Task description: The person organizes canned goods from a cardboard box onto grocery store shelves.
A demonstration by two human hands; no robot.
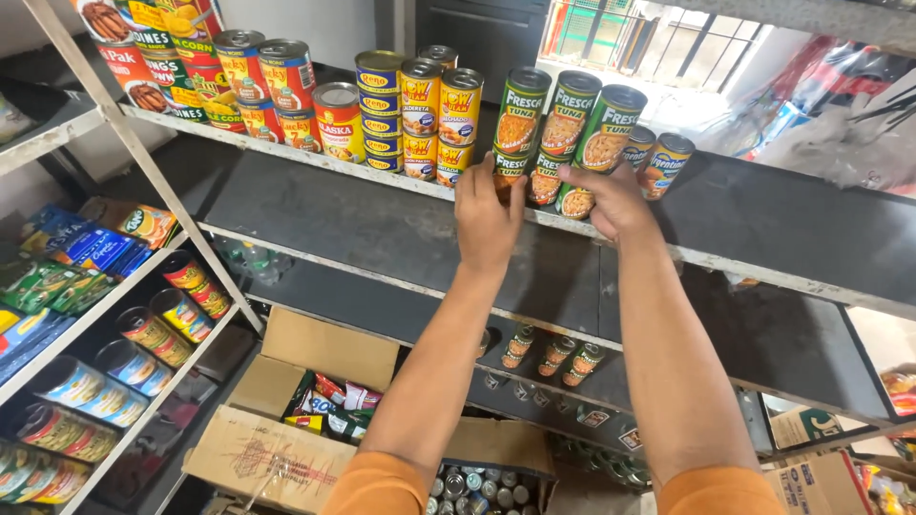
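Both my arms reach up to a dark shelf (382, 224) at chest height. My left hand (485, 217) is closed around a green tin (508, 168) in the lower row of a stack of green tins. My right hand (611, 198) grips another lower green tin (575, 202) beside it. Three more green tins (568, 114) stand stacked on top of that row. Fingers hide most of the two gripped tins.
Yellow and blue tins (420, 110) and red tins (272, 81) stand left of the green stack. A rack (134, 334) at left holds tins lying on their sides. Below are open cardboard boxes (286, 410), one with several tins (477, 488).
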